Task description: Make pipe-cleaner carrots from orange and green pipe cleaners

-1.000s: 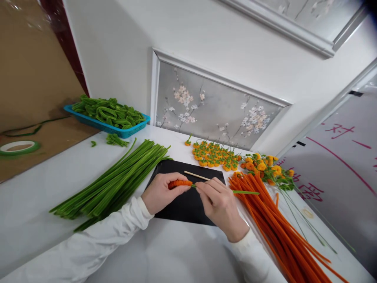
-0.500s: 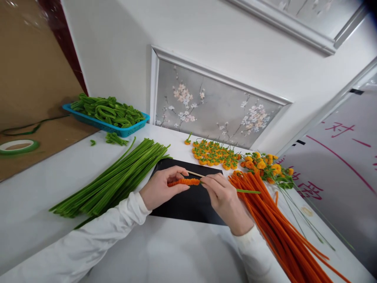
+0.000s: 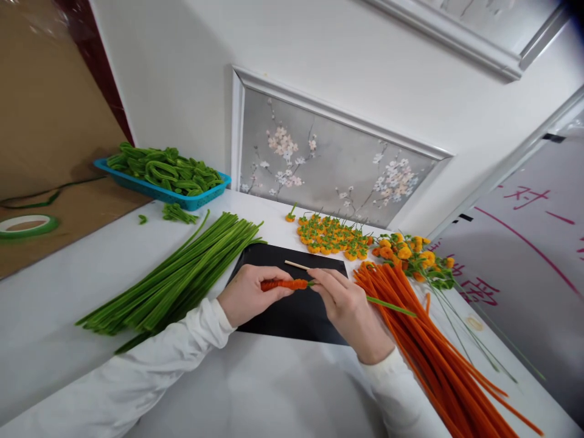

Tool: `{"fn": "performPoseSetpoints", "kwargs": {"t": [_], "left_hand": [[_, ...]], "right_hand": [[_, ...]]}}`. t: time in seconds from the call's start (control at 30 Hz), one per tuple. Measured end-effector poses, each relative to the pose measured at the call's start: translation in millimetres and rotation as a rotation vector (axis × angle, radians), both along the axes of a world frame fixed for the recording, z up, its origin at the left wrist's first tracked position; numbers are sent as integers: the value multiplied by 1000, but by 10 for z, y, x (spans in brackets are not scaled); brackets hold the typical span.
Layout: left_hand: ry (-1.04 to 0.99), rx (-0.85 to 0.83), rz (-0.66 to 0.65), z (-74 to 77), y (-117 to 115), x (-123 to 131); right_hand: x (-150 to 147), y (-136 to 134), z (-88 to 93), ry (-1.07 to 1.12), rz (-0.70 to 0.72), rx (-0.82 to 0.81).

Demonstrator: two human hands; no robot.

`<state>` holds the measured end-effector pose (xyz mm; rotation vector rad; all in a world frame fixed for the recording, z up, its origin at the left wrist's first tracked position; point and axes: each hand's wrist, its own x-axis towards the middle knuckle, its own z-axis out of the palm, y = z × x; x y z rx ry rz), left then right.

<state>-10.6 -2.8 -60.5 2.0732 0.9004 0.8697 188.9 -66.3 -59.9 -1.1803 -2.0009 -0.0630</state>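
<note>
My left hand pinches the left end of a coiled orange pipe cleaner shaped like a small carrot, held level over a black mat. Closed at the coil's right end, my right hand grips a green pipe cleaner whose tail sticks out to the right over the orange bundle. A thin wooden stick lies on the mat just behind my fingers.
A bundle of long green pipe cleaners lies left of the mat, long orange ones to the right. Small orange-and-green pieces and yellow flowers on wires sit behind. A blue basket of green loops and green tape are far left.
The orange coil has shifted a little right and now looks tighter. The green tail past my right hand has dipped lower. My hands have stayed over the mat.
</note>
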Motion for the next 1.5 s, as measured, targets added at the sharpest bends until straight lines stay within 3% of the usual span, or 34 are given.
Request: {"fn": "performPoseSetpoints", "kwargs": {"t": [0.2, 0.43, 0.7, 1.17, 1.37, 1.5], "left_hand": [[3, -29, -59, -12, -3, 14], [-6, -34, 23, -32, 38, -8], [35, -28, -9, -47, 36, 9], [37, -42, -56, -57, 3, 21], [-94, -88, -14, -33, 88, -28], [-103, -189, -36, -36, 111, -45]], "right_hand": [[-21, -4, -29, -65, 51, -11], [241, 26, -36, -219, -134, -52], [278, 29, -33, -292, -141, 1], [62, 41, -81, -241, -49, 57], [232, 63, -117, -207, -166, 70], [244, 55, -118, -232, -172, 57]]}}
